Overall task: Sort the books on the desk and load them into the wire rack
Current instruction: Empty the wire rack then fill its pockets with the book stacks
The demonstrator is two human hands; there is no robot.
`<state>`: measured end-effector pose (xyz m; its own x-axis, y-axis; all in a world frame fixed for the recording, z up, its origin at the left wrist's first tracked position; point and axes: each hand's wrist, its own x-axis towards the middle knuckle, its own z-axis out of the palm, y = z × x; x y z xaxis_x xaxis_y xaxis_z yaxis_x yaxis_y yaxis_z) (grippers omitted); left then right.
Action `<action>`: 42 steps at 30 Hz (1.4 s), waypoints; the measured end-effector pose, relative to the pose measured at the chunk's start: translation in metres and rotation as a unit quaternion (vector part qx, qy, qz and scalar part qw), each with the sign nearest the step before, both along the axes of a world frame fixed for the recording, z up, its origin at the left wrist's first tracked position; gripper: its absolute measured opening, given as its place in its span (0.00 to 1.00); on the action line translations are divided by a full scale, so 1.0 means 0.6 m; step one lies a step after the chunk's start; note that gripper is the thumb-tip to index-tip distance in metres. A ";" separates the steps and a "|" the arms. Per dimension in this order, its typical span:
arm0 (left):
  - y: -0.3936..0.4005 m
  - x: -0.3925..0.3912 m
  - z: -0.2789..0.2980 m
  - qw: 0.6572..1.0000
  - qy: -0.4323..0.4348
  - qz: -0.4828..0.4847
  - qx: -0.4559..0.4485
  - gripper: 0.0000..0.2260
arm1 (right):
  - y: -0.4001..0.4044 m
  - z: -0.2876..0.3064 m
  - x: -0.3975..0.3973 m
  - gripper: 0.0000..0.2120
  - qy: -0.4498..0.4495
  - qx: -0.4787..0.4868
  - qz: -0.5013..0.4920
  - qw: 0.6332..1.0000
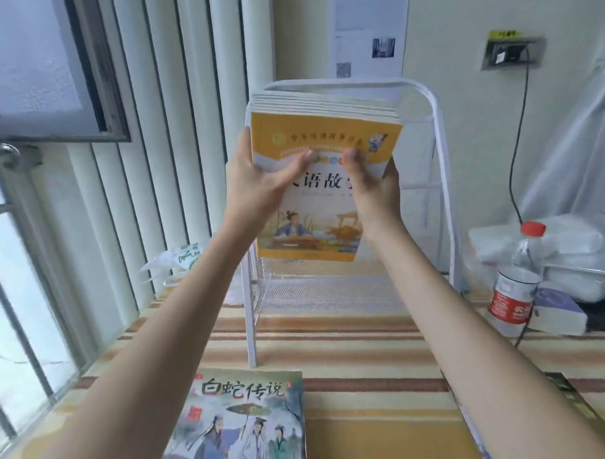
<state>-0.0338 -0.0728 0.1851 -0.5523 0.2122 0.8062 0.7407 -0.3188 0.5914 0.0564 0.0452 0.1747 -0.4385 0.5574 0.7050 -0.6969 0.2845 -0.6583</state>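
A stack of several yellow-covered books (325, 132) is held upright in the air in front of the white wire rack (441, 176). My left hand (258, 182) grips the stack's left edge, thumb across the front cover. My right hand (371, 185) grips the right side, thumb on the cover too. The stack's lower edge hangs above the rack's mesh shelf (324, 290). On the striped desk (366, 333) near me lies a book with painted figures (239, 423). Another dark book (574, 401) lies at the right, partly hidden by my right forearm.
A water bottle with a red cap (517, 276) stands right of the rack, beside plastic-wrapped items (562, 241) and a cable from a wall socket (511, 53). A plastic bag (178, 261) lies left of the rack. Window and radiator pipes line the left side.
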 end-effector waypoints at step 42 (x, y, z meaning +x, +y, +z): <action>0.019 -0.127 -0.132 0.972 -0.038 0.176 -0.148 0.29 | 0.051 -0.137 -0.145 0.16 -0.130 0.023 -0.076 0.988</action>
